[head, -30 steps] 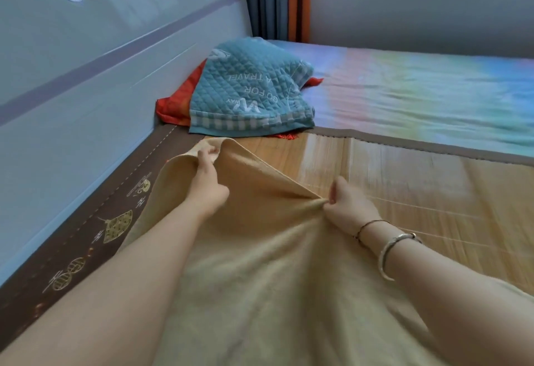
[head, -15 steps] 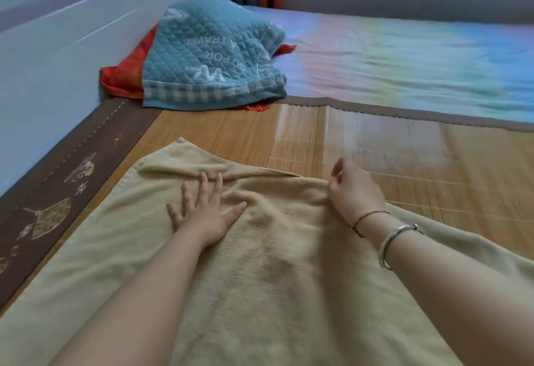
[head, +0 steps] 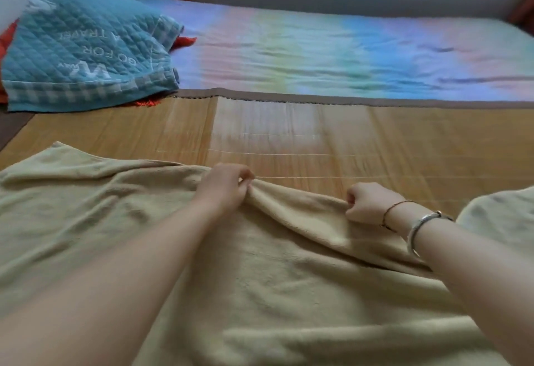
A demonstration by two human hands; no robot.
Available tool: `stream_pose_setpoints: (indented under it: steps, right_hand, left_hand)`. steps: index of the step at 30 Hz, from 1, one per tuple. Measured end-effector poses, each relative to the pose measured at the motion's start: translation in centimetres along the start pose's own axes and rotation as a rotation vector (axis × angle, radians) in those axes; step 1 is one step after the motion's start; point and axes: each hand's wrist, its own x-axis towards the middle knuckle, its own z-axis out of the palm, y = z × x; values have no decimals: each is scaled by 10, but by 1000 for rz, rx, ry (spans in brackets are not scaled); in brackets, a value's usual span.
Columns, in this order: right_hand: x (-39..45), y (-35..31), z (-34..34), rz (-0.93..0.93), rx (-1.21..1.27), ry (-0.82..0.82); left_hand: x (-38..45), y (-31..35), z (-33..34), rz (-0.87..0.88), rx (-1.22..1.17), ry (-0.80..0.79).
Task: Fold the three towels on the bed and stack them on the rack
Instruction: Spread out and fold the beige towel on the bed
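The far edge of a beige towel (head: 260, 279) is pinched by the left hand (head: 224, 189) and gripped in the curled right hand (head: 365, 202). The towel is spread on the bed's bamboo mat (head: 404, 146), beneath both forearms. Its near and side edges are cut off. A blue quilted cloth (head: 86, 48) lies far left.

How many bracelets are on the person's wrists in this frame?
2, both on the right wrist: a thin cord bracelet nearer the hand, and a silver bangle just behind it up the forearm. The left wrist shows none, though its underside is hidden.
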Motion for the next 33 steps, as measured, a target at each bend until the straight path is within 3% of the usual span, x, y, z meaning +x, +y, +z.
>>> stream_pose_setpoints:
  steps: [3, 5, 7, 10, 13, 17, 22, 25, 27, 33]
  right_hand:
    - [-1, 32, -2, -96, 26, 78]
    - [-7, 51, -1, -214, 219, 173]
    - [-16, 60, 3, -281, 390, 122]
    - [-33, 66, 16, -272, 458, -3]
    - [-44, 74, 29, -286, 306, 69]
    - [-54, 90, 32, -286, 221, 41]
    - [-55, 113, 21, -369, -67, 30]
    - [-47, 125, 12, -339, -273, 150]
    - [-38, 126, 6, -263, -304, 279]
    - [8, 115, -15, 8, 76, 416]
  left_hand:
    - [10, 26, 23, -17, 80, -49]
    - [11, 48, 35, 26, 70, -73]
    - [9, 64, 38, 85, 106, -98]
    - [7, 77, 40, 201, 296, -137]
    - [-5, 86, 39, 243, 313, -200]
    - [-29, 91, 45, 240, 329, -379]
    - [-35, 96, 45, 288, 270, -386]
    - [-30, 98, 35, 297, 272, -422]
    - [-21, 98, 28, 260, 312, -453]
    - [16, 115, 18, -102, 193, -595]
